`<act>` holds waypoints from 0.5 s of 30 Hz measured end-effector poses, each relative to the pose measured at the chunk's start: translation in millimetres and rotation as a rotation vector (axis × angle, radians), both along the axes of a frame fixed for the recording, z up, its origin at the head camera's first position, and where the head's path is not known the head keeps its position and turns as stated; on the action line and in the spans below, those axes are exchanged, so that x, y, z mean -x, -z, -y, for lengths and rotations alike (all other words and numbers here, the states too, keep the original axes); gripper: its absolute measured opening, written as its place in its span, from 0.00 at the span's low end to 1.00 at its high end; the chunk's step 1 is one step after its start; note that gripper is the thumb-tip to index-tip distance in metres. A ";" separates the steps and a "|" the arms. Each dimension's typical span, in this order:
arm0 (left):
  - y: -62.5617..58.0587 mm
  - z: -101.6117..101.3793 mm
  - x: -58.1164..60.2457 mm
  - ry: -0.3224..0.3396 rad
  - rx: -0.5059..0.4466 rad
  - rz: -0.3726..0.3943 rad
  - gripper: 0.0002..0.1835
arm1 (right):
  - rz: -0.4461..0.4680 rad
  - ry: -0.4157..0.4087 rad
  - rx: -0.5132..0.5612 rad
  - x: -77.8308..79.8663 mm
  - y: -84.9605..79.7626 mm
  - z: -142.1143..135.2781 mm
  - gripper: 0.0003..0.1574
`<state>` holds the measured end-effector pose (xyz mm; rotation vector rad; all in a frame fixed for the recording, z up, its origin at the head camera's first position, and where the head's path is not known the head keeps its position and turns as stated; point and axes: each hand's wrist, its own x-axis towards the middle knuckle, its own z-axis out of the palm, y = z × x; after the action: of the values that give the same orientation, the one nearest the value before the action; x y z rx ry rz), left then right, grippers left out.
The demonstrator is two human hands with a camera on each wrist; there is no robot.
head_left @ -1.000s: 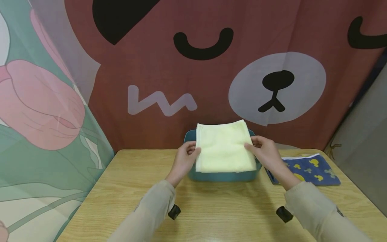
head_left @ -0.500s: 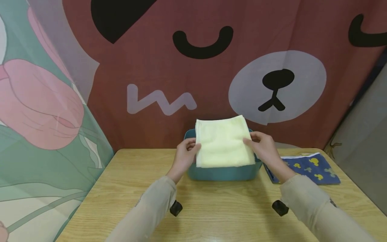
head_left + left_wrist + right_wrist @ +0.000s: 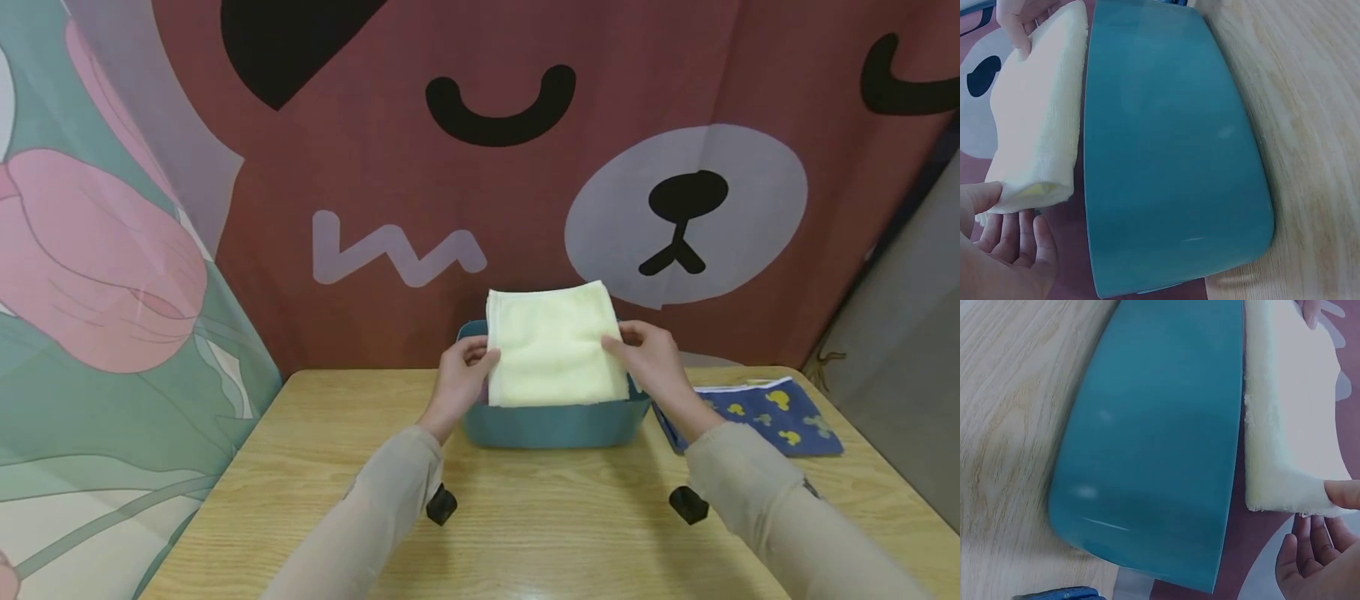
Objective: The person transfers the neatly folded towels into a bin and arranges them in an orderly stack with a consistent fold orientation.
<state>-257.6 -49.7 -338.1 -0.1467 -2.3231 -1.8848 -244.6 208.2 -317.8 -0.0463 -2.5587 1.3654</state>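
Observation:
A folded pale yellow towel (image 3: 555,346) is held up by both hands over a teal plastic bin (image 3: 555,427). My left hand (image 3: 461,375) pinches its left edge, thumb in front and fingers behind. On the opposite edge my right hand (image 3: 654,362) pinches it the same way. Both wrist views show the towel (image 3: 1038,112) just above the rim of the bin (image 3: 1147,437). The towel hides most of the bin's inside in the head view.
A blue cloth with yellow and grey-green prints (image 3: 780,421) lies on the wooden table (image 3: 337,483), right of the bin. Behind the table hangs a brown curtain with a bear face (image 3: 390,167). A green curtain with a pink flower (image 3: 97,267) hangs on the left.
Both hands have raised the towel a little and moved it slightly away, so more of the bin's front wall shows. The bin and the blue cloth have stayed in place.

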 end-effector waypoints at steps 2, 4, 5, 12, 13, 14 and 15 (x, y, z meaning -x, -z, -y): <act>-0.9 -1.2 1.6 -0.003 0.006 -0.001 0.16 | -0.002 0.007 -0.007 1.2 -0.2 -0.2 0.29; -1.6 -1.9 2.8 -0.004 0.010 -0.002 0.17 | -0.009 0.011 -0.014 2.4 -0.5 -0.4 0.29; -1.9 -2.2 3.4 -0.006 0.012 -0.003 0.17 | -0.015 0.011 -0.016 3.0 -0.5 -0.5 0.29; -2.0 -2.7 4.9 -0.027 0.021 0.027 0.16 | -0.031 0.005 -0.040 6.6 1.5 -1.1 0.28; -1.3 -2.4 5.2 -0.029 0.022 0.033 0.16 | -0.032 0.002 -0.044 6.8 2.2 -1.1 0.27; -0.3 -2.0 5.4 -0.031 0.023 0.040 0.15 | -0.035 -0.001 -0.049 6.9 2.9 -1.0 0.27; 0.6 -1.5 5.9 -0.034 0.023 0.048 0.15 | -0.036 -0.003 -0.055 6.9 3.9 -0.9 0.27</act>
<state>-263.5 -48.2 -338.7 -0.0651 -2.3632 -1.8671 -251.4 209.1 -321.7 -0.0083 -2.5662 1.2839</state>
